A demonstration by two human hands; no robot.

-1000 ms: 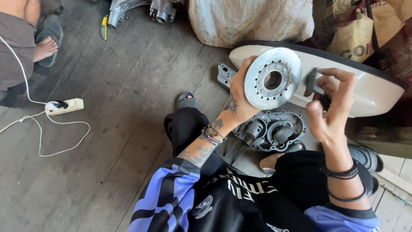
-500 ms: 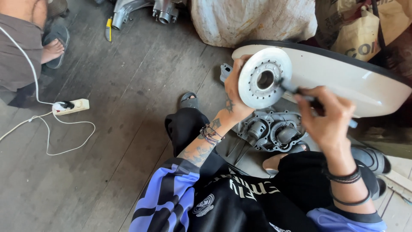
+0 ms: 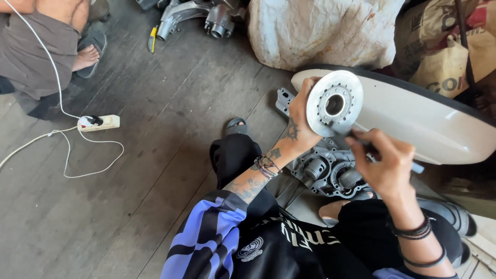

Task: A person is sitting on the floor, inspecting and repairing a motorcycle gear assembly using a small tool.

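Note:
My left hand (image 3: 298, 120) holds up a round silver metal disc (image 3: 334, 102) with a hole in its middle, fingers wrapped around its left edge. My right hand (image 3: 385, 163) grips a thin dark tool (image 3: 413, 167) and presses its tip against the disc's lower edge. Below both hands a grey cast engine casing (image 3: 330, 173) lies on the floor between my legs. Behind the disc is a large cream-coloured curved body panel (image 3: 423, 121) with a black rim.
Another person sits at the top left, a foot in a sandal (image 3: 88, 51) on the wooden floor. A white power strip (image 3: 99, 123) with a cable lies left. Metal engine parts (image 3: 196, 15), a yellow-handled tool (image 3: 152, 38), a white sack (image 3: 320, 31) and brown sacks (image 3: 444, 46) line the back.
My right hand has closed on the thin tool and come in from the right, bringing its tip to the disc. The disc has tilted slightly and stays in my left hand.

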